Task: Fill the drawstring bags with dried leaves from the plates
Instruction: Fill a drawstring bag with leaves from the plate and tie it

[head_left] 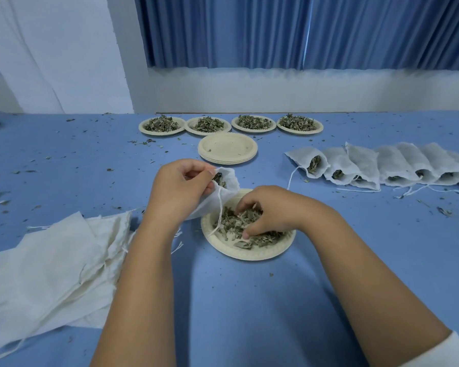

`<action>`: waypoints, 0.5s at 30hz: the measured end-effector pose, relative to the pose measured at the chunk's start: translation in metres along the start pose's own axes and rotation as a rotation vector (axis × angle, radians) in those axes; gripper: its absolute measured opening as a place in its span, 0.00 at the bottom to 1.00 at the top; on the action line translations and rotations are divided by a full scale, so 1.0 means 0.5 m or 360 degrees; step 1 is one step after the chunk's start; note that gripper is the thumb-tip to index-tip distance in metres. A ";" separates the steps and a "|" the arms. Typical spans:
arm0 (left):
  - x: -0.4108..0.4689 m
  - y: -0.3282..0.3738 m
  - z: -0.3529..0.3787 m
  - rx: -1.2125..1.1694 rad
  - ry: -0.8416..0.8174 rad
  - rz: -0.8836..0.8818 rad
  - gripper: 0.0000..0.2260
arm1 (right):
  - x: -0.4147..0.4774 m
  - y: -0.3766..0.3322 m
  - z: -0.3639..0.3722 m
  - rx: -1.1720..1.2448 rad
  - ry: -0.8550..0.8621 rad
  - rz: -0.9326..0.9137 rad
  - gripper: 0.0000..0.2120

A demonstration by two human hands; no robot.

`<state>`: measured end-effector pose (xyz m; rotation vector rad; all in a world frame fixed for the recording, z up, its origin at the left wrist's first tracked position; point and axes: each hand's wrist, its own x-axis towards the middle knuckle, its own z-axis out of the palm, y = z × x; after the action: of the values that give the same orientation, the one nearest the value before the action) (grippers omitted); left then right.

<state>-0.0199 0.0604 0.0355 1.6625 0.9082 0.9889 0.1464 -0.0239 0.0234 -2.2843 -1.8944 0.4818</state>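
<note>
Holding a small white drawstring bag [229, 182] by its mouth, your left hand [180, 189] pinches the rim between thumb and curled fingers, with the opening turned toward your right hand [265, 210]. Some green leaf already shows inside the bag. Its loose cord [219, 207] hangs down from your left hand into the plate [249, 254] just below.

Your right hand is in that plate, fingers curled down into the dried leaves [231, 225] and closing around a pinch of them. The plate sits on the blue table [249, 300], directly under both hands.

To do this step well, gather a modest pinch rather than a heaped one, since the bag's mouth looks narrow. Hold the mouth above the plate so that anything spilled falls back onto it. The cord lying in the leaves could snag your fingers, so lift clear of it.

Beyond your right hand, to its far right, a row of filled bags [382, 166] lies overlapping. Beside your left forearm is a pile of empty bags [51, 260]. Ahead of both hands are a stack of empty plates [227, 148] and, farther on, four full plates [252, 123], so much of the task likely remains.
</note>
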 end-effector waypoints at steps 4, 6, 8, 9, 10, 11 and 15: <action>0.000 0.000 0.002 0.0011 0.0008 0.0010 0.07 | 0.007 -0.003 0.009 0.0055 0.0113 -0.0021 0.23; 0.000 -0.001 0.004 -0.0005 0.0014 0.0005 0.07 | 0.006 -0.002 0.006 0.0118 0.0176 -0.0039 0.20; 0.001 -0.003 0.004 -0.0025 0.0028 0.0005 0.07 | 0.003 0.003 -0.004 0.0260 0.0259 -0.0045 0.18; 0.002 -0.003 0.005 -0.0038 0.0041 0.0003 0.07 | 0.000 0.005 -0.010 0.0374 0.0304 -0.0039 0.16; 0.003 -0.004 0.005 -0.0048 0.0060 0.0003 0.07 | -0.003 0.007 -0.017 0.0493 0.0347 -0.0036 0.13; 0.004 -0.004 0.005 -0.0051 0.0083 0.0006 0.07 | -0.006 0.009 -0.023 0.0609 0.0387 -0.0037 0.11; 0.009 -0.008 0.004 -0.0048 0.0185 0.0023 0.09 | -0.017 0.016 -0.042 0.1092 0.0566 -0.0058 0.07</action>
<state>-0.0169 0.0647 0.0322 1.6015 0.9540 1.1137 0.1596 -0.0319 0.0421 -1.7382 -1.3245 0.5641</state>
